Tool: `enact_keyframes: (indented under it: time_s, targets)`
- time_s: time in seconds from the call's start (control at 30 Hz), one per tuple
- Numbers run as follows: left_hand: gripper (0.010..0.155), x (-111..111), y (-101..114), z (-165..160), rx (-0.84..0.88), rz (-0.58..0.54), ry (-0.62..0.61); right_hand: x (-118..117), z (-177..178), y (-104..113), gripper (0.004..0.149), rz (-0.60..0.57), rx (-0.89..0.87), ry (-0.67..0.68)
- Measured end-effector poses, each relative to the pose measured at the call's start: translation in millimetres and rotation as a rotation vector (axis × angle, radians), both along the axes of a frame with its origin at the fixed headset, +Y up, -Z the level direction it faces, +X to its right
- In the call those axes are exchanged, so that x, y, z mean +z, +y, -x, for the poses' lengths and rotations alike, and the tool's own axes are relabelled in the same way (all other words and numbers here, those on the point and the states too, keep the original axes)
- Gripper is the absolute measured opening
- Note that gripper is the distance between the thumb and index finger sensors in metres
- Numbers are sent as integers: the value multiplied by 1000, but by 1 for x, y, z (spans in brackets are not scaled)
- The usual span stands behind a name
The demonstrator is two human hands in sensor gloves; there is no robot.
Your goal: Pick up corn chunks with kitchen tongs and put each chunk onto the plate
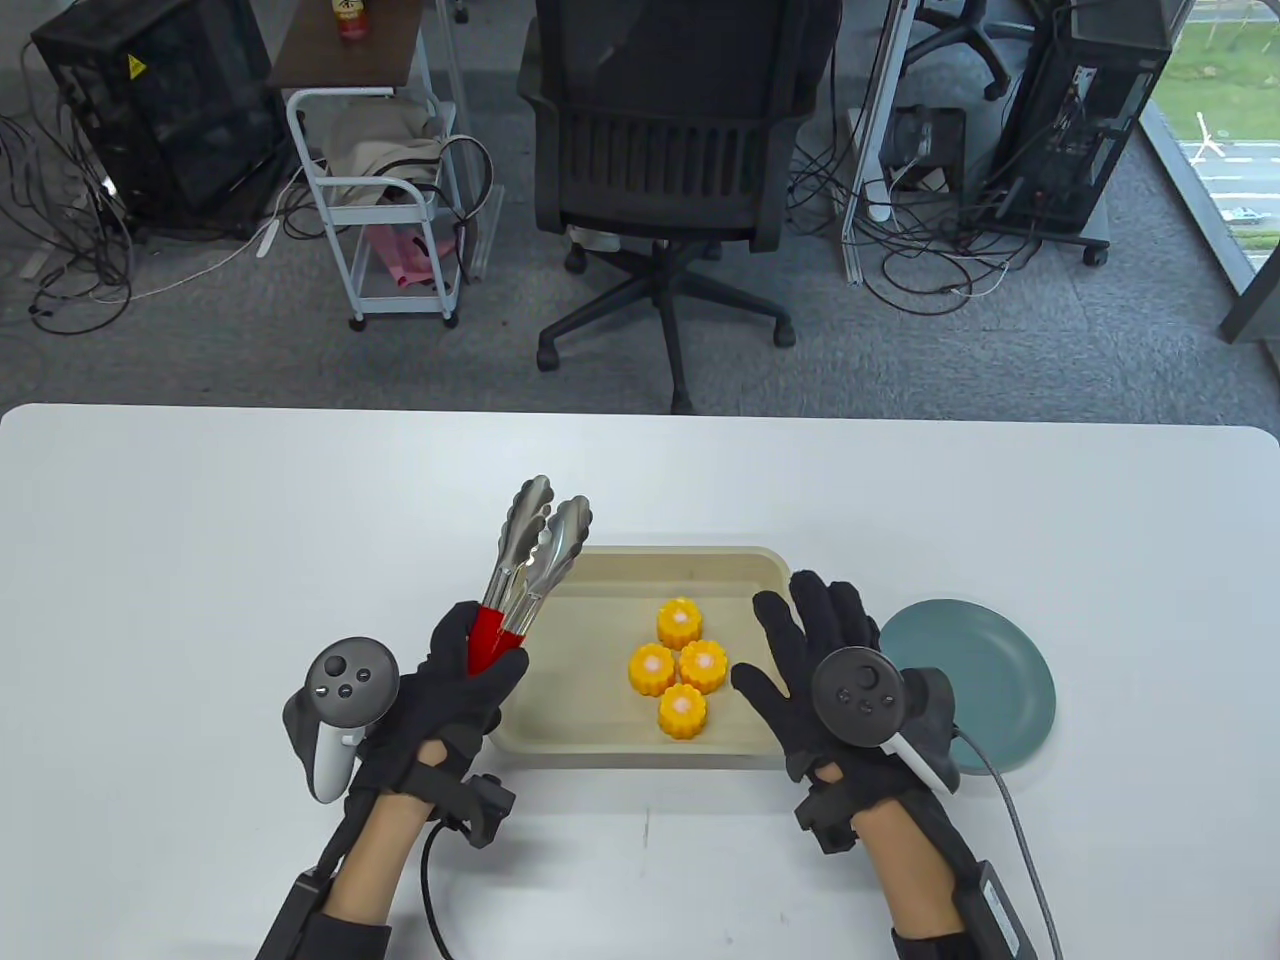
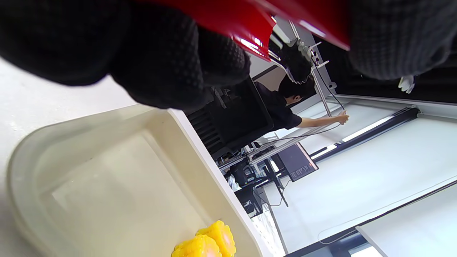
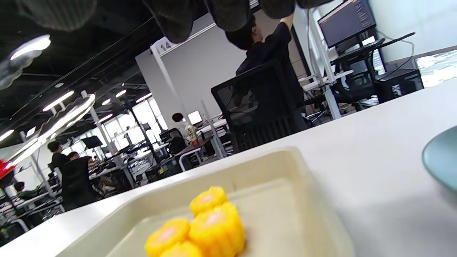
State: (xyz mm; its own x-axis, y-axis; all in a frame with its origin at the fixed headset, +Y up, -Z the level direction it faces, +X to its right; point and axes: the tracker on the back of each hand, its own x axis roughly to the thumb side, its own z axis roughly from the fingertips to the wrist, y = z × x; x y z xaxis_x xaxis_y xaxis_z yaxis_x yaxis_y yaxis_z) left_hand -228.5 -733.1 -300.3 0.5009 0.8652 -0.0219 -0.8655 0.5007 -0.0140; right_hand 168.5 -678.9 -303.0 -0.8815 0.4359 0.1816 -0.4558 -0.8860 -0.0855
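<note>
Several yellow corn chunks (image 1: 678, 668) (image 3: 203, 228) (image 2: 207, 241) sit together in a cream tray (image 1: 600, 740) (image 2: 107, 192) (image 3: 271, 171). My left hand (image 1: 455, 680) grips the red handles of metal kitchen tongs (image 1: 525, 560) (image 2: 257, 25), lifted over the tray's left end, their scalloped tips pointing away and nearly together. Over the tray's right edge my right hand (image 1: 800, 650) hovers with fingers spread and holds nothing. A teal plate (image 1: 985, 680) (image 3: 442, 160) lies just right of that hand, with nothing on the part that shows.
The white table (image 1: 200, 560) ends at a far edge with a black office chair (image 1: 670, 170) beyond it. A cable (image 1: 1010, 810) runs from my right wrist over the near table. Other people work at desks in the background.
</note>
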Motion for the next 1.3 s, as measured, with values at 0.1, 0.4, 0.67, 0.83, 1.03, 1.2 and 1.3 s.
enact_keyframes:
  time_s: [0.1, 0.4, 0.67, 0.83, 1.03, 1.2, 1.3]
  targets:
    - [92, 0, 0, 0, -4, -1, 0, -7, -20, 4, 74, -6, 0, -54]
    - [93, -1, -1, 0, 17, -21, -11, -15, -104, -2, 77, -37, -120, -269]
    - [94, 0, -1, -1, 3, -23, -14, -13, -143, -13, 83, -5, -42, -408]
    - [94, 0, -2, 0, -3, -15, -20, -14, -165, -29, 86, 82, -42, -504]
    - [94, 0, -1, 1, 4, -16, -15, -19, -186, -61, 93, 239, -8, -648]
    - [94, 0, -1, 2, 5, -13, -12, -21, -199, -87, 99, 382, -3, -723]
    - [94, 0, -1, 2, 2, -9, -12, -23, -200, -97, 101, 439, 45, -750]
